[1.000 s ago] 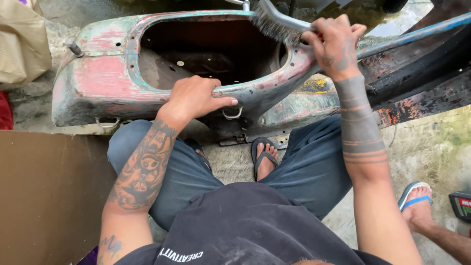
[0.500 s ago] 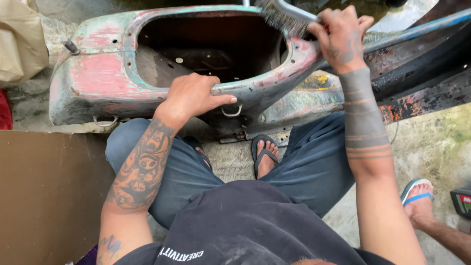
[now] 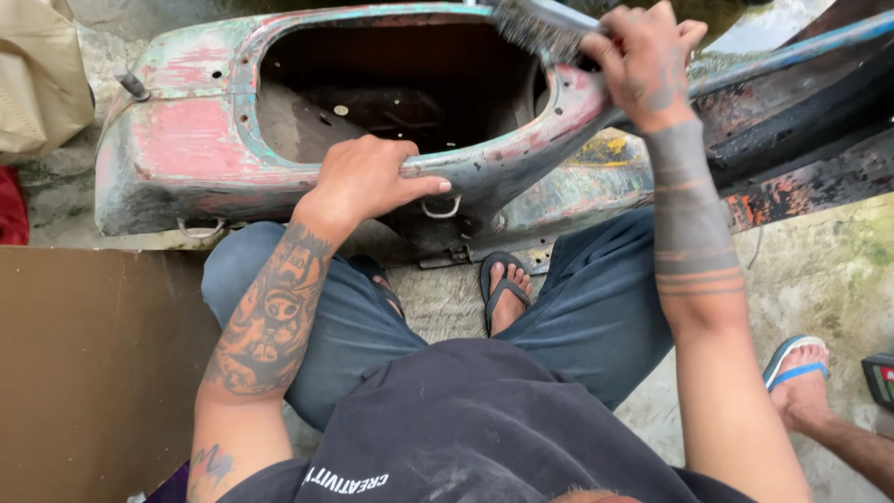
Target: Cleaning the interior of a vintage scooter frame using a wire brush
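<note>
Counted are one worn scooter body [image 3: 214,140], one wire brush [image 3: 540,28], two hands, left [image 3: 368,177] and right [image 3: 647,61], one cardboard sheet [image 3: 93,373], and three sandalled feet.

The person wears a dark shirt with small white letters near the bottom edge, and blue-grey trousers. Both arms are bare. The left hand [image 3: 368,177] sits below a forearm covered in a big tattoo of faces and swirls, with another small coloured tattoo higher up by the elbow. The right hand [image 3: 647,61] has a tattoo on its back, and dark bands and thin rings circle that forearm. One foot wears a black flip-flop
</note>
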